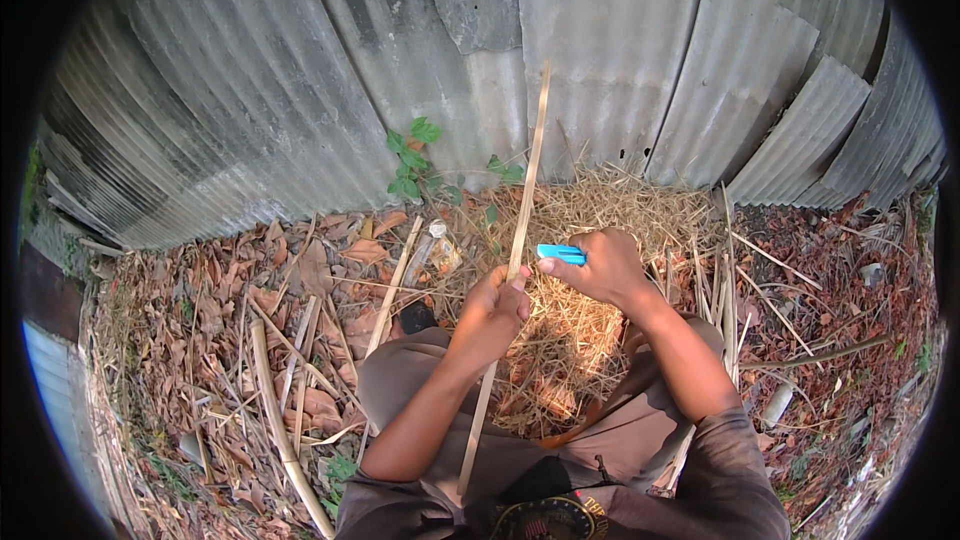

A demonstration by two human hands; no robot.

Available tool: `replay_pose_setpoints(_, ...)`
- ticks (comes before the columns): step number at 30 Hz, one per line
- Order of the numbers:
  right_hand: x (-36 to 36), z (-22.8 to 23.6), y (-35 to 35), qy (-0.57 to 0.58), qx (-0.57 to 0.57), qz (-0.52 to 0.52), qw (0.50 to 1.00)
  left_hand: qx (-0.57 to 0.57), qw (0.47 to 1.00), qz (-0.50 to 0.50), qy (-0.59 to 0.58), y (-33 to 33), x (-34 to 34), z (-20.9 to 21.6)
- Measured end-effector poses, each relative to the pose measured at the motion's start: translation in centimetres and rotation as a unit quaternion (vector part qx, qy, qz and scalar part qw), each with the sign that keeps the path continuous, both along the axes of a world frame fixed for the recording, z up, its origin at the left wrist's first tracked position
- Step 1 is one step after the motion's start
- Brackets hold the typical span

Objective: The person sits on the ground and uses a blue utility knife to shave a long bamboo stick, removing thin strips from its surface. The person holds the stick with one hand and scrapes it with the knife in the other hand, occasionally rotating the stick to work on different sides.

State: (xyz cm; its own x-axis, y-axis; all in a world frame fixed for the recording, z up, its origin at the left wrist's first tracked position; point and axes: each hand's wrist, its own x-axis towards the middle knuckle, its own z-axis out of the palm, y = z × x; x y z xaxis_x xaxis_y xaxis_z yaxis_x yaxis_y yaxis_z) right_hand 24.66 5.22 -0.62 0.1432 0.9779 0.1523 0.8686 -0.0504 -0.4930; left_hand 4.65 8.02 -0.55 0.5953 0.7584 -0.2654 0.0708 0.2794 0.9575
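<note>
A long, narrow, pale bamboo strip (531,175) slants from my lap up toward the metal fence. My left hand (487,320) is closed around it near the middle, thumb and fingers pinching the strip. Just to the right, my right hand (610,270) grips a bright blue utility knife (562,254) by its handle, thumb along its lower side. The knife's left end is close to the strip; I cannot make out its blade or whether it touches. Thin shavings (560,325) are heaped on the ground between my legs, below both hands.
A corrugated metal fence (610,50) stands across the far side. Dry leaves (315,270) cover the ground at left, with bamboo poles (272,395) lying among them. More sticks (722,290) lie at right. A small green plant (410,160) grows by the fence.
</note>
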Motion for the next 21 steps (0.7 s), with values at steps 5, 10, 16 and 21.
replay_pose_setpoints(5, -1.1, -1.2, 0.2, -0.049, 0.066, 0.039, 0.996, 0.156, 0.988, -0.018, 0.015, -0.6, -0.5, -0.5)
replay_pose_setpoints(10, -1.6, -2.1, 0.4, -0.065, 0.094, 0.044, 0.992, 0.304, 0.949, -0.015, 0.087, -1.1, -1.1, -0.1)
replay_pose_setpoints(16, -1.1, -2.8, 1.3, -0.073, 0.162, 0.057, 0.982, 0.261, 0.958, -0.031, 0.115, -1.5, -1.9, 0.8)
replay_pose_setpoints(21, -0.8, -3.2, 2.2, -0.074, 0.209, 0.069, 0.973, 0.259, 0.958, -0.026, 0.124, -1.4, -1.9, 0.6)
